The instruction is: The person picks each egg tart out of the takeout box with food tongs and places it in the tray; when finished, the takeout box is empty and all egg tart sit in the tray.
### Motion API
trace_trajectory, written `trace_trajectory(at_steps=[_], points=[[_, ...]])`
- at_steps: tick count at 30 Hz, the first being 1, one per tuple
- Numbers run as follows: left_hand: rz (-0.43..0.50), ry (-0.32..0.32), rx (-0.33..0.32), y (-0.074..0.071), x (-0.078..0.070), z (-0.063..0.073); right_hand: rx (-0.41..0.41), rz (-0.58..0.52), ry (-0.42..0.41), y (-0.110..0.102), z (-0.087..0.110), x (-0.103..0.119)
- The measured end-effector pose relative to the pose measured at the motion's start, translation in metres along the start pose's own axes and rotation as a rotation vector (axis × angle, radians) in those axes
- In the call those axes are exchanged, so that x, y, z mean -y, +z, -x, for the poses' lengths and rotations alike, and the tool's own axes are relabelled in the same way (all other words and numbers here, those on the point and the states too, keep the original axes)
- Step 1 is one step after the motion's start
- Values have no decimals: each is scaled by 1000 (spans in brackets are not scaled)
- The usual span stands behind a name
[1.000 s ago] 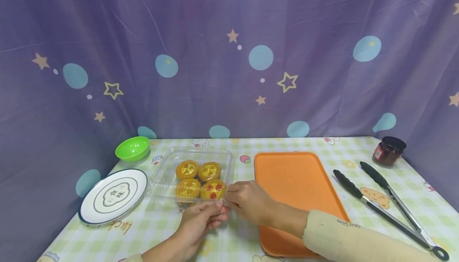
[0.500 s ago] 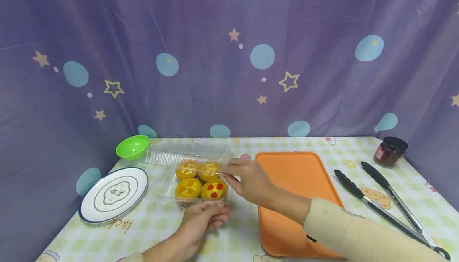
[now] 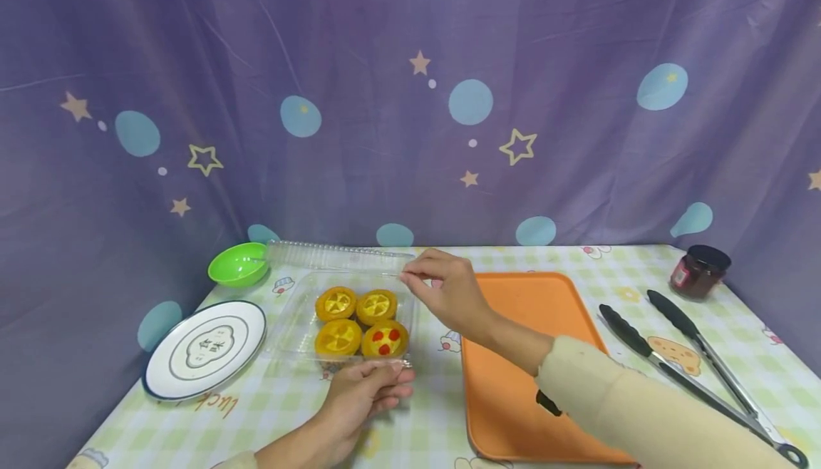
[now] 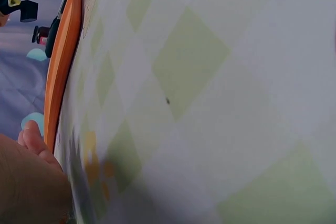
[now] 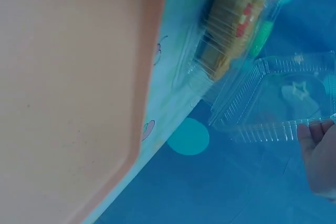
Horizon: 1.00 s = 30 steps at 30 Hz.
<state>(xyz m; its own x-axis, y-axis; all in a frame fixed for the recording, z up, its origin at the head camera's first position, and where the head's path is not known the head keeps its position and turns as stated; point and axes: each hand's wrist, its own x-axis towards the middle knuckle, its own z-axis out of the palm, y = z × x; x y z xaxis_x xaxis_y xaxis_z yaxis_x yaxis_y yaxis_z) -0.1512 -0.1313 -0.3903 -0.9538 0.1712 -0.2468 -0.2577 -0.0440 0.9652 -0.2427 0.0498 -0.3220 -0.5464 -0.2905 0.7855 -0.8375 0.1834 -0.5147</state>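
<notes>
A clear plastic clamshell box (image 3: 291,326) stands left of the middle of the table with several egg tarts (image 3: 337,338) inside; one has red pieces on top. Its hinged lid (image 3: 333,256) is tilted up at the back. My left hand (image 3: 362,394) holds the box's near right corner, thumb on the rim and fingers below it. My right hand (image 3: 452,291) pinches the lid's right edge between thumb and fingers. The right wrist view shows the raised lid (image 5: 283,98) and this grip from the side. Only part of my left hand (image 4: 31,177) shows in the left wrist view.
An orange tray (image 3: 513,412) lies to the right, under my right forearm. Beyond it are black-tipped tongs (image 3: 693,376) and a dark-lidded jar (image 3: 699,271). On the left are a white plate (image 3: 167,366) and a green bowl (image 3: 237,266). A purple curtain (image 3: 359,191) hangs behind.
The lid has swung up and back from over the tarts, and my right hand has moved up and away with it. My left hand has stayed at the box's front corner.
</notes>
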Motion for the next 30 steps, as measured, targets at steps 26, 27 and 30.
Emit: trace_trajectory(at_steps=[26,27,30], points=[[21,-8,-20,1,4,-1,-162,-259,471,-18,-46,-29],[23,-8,-19,1,4,-1,-163,-274,494,-19,-50,-30],[27,-10,-19,1,3,-1,-163,-301,569,-19,-58,-33]])
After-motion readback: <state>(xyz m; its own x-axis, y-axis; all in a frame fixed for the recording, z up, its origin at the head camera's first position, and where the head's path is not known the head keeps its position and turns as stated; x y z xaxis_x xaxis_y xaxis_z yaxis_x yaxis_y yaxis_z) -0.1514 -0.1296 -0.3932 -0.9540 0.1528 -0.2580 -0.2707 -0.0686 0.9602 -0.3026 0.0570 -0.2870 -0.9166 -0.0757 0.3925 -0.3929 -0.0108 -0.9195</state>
